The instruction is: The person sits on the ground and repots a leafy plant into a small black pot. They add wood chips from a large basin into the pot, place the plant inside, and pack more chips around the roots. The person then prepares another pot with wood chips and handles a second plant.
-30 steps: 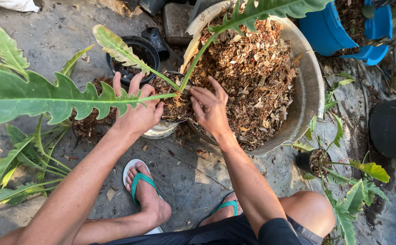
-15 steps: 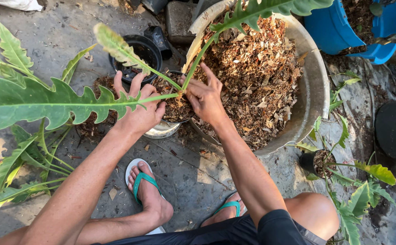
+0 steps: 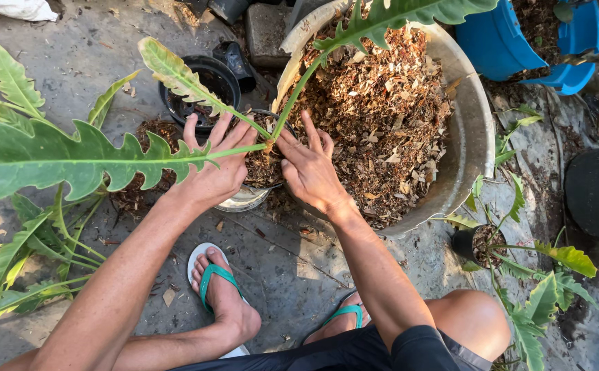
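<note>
Both our hands press mix around the plant's base: left hand [image 3: 211, 172] spread flat on the small pot [image 3: 248, 196], right hand [image 3: 311, 172] fingers extended, grasping nothing; the basin [image 3: 474, 130] holds plenty more.

Soft outdoor daylight fills the scene, mostly open shade. Patches of direct sun brighten the concrete ground [image 3: 59, 69] at the upper left and glare on the rim of the metal tub [image 3: 474, 130]. Shadows are faint and diffuse. Focus is sharp throughout; the wide lens bends lines slightly near the edges.
</note>
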